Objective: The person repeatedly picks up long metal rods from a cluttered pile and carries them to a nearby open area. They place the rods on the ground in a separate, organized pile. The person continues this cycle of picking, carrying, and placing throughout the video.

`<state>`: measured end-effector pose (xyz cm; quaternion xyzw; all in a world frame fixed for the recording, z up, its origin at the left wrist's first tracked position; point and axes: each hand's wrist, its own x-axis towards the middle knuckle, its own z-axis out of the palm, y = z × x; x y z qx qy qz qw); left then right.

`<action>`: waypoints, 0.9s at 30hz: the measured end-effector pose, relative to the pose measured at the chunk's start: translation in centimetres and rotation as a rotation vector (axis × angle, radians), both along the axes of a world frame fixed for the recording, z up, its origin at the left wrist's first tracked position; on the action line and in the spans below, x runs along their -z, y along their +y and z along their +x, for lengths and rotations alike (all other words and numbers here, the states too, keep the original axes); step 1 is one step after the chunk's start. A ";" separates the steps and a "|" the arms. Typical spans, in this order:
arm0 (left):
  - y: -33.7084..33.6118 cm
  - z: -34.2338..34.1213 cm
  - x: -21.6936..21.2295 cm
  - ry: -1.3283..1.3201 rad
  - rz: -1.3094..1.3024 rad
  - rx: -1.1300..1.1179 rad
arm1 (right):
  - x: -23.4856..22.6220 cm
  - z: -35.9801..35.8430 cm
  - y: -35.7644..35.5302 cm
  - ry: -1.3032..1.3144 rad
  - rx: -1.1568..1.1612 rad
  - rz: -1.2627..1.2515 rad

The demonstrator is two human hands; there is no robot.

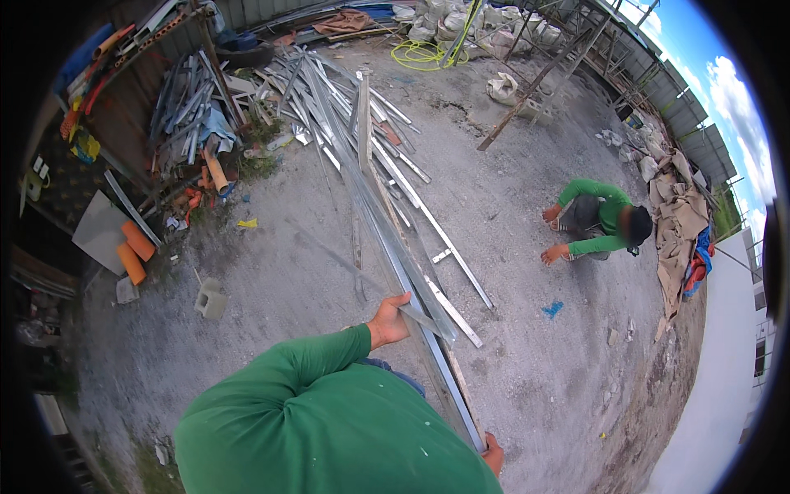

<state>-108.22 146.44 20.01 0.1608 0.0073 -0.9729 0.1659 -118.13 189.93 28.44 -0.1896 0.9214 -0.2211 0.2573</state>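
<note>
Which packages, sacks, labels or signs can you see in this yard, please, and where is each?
White sacks: a heap at the far edge of the yard, bulging, pale grey-white.
Single white bag: alone on the ground nearer than the heap, crumpled.
Flattened brown cardboard: piled along the right edge.
No signs or screens visible.

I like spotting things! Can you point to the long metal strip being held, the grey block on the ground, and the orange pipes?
long metal strip [387, 239], head view, its middle stretch.
grey concrete block [211, 298], head view, its top face.
orange pipes [132, 251], head view, side of one.
</note>
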 end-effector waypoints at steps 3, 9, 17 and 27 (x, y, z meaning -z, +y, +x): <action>-6.8 0.2 0.7 0.037 0.035 0.010 | 0.1 1.0 -7.2 0.047 0.018 -0.013; -17.2 -1.8 0.7 0.008 0.011 -0.018 | 1.5 -0.1 -16.0 -0.017 0.142 0.126; -32.5 -8.7 3.9 -0.047 0.052 -0.039 | -0.4 -7.3 -35.4 0.000 0.029 0.110; -60.7 -13.5 3.5 -0.152 -0.011 -0.234 | -0.1 -13.8 -63.3 0.321 -0.154 0.020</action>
